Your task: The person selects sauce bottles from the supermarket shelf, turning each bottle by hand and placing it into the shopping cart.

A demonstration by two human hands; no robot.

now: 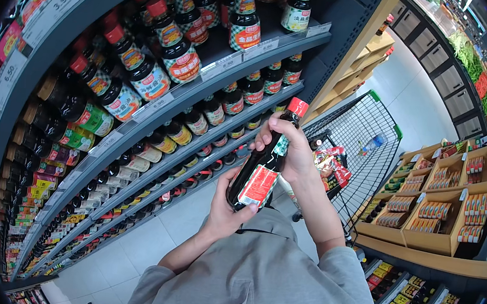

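A dark glass sauce bottle [258,182] with a red cap and a red-and-white label is held tilted in front of my body. My left hand [228,208] grips its base, the thumb over the lower edge of the label. Around the neck and shoulder of the bottle wraps my right hand [286,145], just below the cap. The label with small print and a barcode faces up towards the camera. To the left, similar sauce bottles [182,61] with red caps stand in rows on a dark metal shelf [216,71] with price tags along its edge.
Right of my right arm is a wire shopping cart [362,120] with red packets [331,165] and a clear plastic bottle [376,141] in it. Wooden display bins [437,212] of packaged goods stand at the right, and vegetables [471,60] lie farther back. Pale floor tiles [145,239] show at the lower left.
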